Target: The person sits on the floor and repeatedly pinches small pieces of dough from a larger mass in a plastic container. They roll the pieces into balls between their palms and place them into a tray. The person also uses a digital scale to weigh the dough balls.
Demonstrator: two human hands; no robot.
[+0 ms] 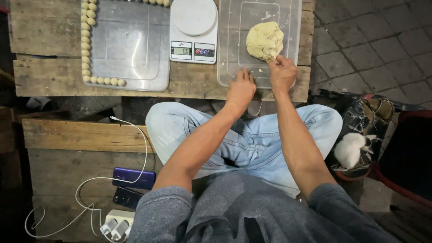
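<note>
A pale yellow lump of dough (264, 40) lies in a clear plastic tray (234, 45) on a low wooden table. My right hand (282, 72) pinches the lump's near edge, fingers closed on a bit of dough. My left hand (240, 87) rests with fingers curled on the tray's near rim, holding nothing that I can see. A white kitchen scale (194, 30) stands left of this tray. Further left, a second clear tray (130, 45) carries small dough balls (86, 45) lined along its left and near edges.
I sit cross-legged in light jeans. To my left, a wooden board (81, 135) holds two phones (133, 178), a white cable (90, 189) and a power strip (116, 223). On my right a small white animal (352, 148) lies on a patterned cushion over stone paving.
</note>
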